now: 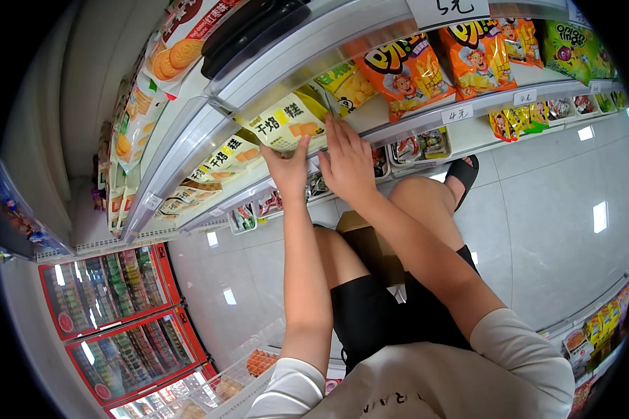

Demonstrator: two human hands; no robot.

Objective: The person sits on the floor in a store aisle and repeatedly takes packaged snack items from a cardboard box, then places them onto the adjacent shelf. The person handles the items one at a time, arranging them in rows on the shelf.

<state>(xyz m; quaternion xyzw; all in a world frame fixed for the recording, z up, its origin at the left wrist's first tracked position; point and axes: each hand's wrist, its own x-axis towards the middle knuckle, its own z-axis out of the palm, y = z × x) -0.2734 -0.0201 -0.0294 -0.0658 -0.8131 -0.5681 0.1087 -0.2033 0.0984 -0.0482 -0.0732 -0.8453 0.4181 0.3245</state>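
Observation:
A cream-and-yellow bag of baked cake snacks [288, 123] leans at the front of the middle shelf [382, 135]. My left hand [288, 170] grips its lower edge, thumb and fingers spread along it. Flat and with fingers extended, my right hand [348, 162] touches the bag's right side; its thumb stands apart. More cream bags of the same kind [225, 160] stand in a row to the left. On the right, a yellow-green snack bag [348, 86] lies close behind my right fingertips, followed by an orange snack bag [403, 78].
Above, a shelf edge with a clear strip [314, 50] overhangs my hands. Small trays of wrapped snacks [419, 146] line the bottom shelf. A cardboard box [369, 246] sits on the tiled floor between my legs. Red-framed drinks coolers [131, 345] and a clear-walled bin [241, 385] are at lower left.

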